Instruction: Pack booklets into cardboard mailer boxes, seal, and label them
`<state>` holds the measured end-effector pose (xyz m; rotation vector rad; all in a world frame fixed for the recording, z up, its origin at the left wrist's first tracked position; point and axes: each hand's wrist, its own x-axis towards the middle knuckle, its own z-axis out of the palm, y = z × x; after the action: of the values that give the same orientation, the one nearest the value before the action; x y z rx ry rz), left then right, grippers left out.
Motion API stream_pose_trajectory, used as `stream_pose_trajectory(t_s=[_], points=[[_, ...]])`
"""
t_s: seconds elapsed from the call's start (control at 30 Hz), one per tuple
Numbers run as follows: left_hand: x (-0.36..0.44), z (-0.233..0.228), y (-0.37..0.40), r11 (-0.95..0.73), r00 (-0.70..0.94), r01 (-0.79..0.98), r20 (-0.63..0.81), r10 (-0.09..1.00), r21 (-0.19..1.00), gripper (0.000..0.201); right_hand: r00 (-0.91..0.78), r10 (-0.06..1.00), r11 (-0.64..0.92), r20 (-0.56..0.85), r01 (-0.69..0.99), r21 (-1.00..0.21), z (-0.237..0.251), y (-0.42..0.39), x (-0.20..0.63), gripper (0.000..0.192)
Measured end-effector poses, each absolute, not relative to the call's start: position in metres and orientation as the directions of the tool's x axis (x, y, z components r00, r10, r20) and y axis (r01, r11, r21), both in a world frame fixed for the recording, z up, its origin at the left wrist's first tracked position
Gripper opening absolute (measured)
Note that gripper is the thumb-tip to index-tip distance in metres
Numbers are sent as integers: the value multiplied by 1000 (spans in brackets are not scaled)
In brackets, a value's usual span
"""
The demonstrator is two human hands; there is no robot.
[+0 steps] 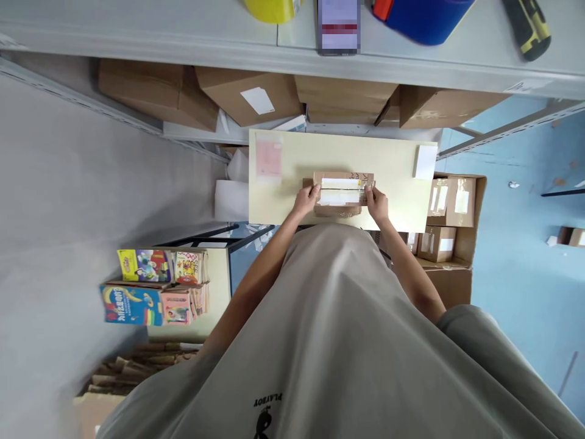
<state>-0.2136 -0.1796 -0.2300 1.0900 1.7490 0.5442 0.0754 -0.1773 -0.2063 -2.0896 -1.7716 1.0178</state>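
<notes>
Between my two hands is a small cardboard box (340, 190) with white labels and clear tape on its top. My left hand (307, 200) grips its left end, thumb on top. At its right end, my right hand (376, 202) holds on the same way, thumb over the taped edge. Beneath it, more brown cardboard (338, 211) shows, perhaps a second box; most of it is hidden. All of this is over a pale yellow tabletop (292, 210). A pink paper (269, 157) lies at the table's left and a white pad (425, 161) at its right.
Above the table runs a grey shelf (183, 36) bearing a yellow tape roll (272, 7), a blue object (425, 21) and a utility knife (530, 30). Cartons (249, 94) line the level below. Right stands a large carton (475, 225) holding parcels; left are stacked books (146, 265).
</notes>
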Motion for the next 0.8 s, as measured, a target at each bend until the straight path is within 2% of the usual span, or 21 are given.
stream_pose_trajectory(t_s=[0.1,0.2,0.27,0.33,0.4,0.5,0.6,0.7,0.8], points=[[-219,-227,-180,501,-114,391,-500,859,772,51,25,926,-257,-376,772,-581,-200,-174,78,68],[-229,-220,-185,488,-97,374,-490,866,789,45,-38,930,-215,-367,751,-624,-182,-175,78,78],[-241,-214,-191,422,-94,343,-416,904,839,34,-80,961,-131,-265,711,-691,-165,-178,76,81],[-256,-207,-196,332,-114,301,-312,943,894,22,-78,987,-50,-141,682,-729,-148,-179,74,75],[-270,-203,-201,276,-138,273,-246,959,922,23,-79,993,-13,-91,679,-734,-139,-179,73,67],[-282,-205,-209,283,-169,238,-247,954,929,33,-151,981,1,-125,641,-768,-148,-177,71,58],[-279,-218,-220,363,-211,188,-324,922,912,42,-207,953,-62,-223,587,-808,-179,-178,68,52],[-270,-234,-234,469,-243,177,-423,873,865,41,-243,914,-126,-326,593,-795,-209,-184,66,48],[-268,-246,-242,558,-240,247,-508,827,792,34,-315,865,-96,-391,659,-746,-224,-186,69,43]])
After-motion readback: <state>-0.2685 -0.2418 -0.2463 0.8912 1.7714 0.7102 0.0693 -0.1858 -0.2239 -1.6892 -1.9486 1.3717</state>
